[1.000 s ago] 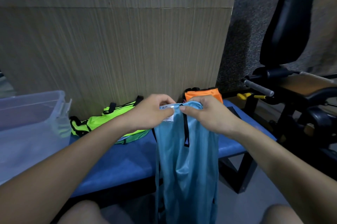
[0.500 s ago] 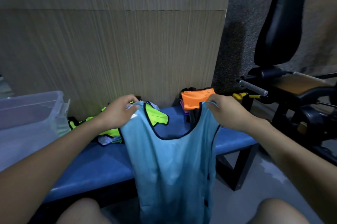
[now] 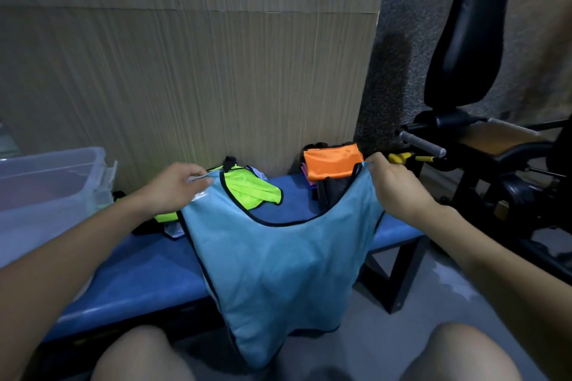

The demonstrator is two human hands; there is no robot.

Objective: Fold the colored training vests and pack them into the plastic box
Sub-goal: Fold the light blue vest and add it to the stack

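A light blue vest (image 3: 278, 269) with black trim hangs spread out in front of the blue bench (image 3: 139, 272). My left hand (image 3: 176, 184) pinches its left shoulder strap and my right hand (image 3: 391, 185) pinches its right one, holding the neckline wide. Its lower end droops between my knees. A neon green vest (image 3: 250, 191) lies crumpled on the bench behind it. An orange vest (image 3: 332, 162) sits folded at the bench's far right, on a dark pile. The clear plastic box (image 3: 46, 191) stands at the left end.
A wooden panel wall (image 3: 192, 80) rises right behind the bench. Black gym equipment (image 3: 483, 145) with a padded backrest and a grey handle stands to the right. Grey floor lies under the bench's black legs (image 3: 399, 275).
My hands, close together at the bunched vest top a second ago, have pulled apart sideways. The blue vest is spread open and its neckline now shows.
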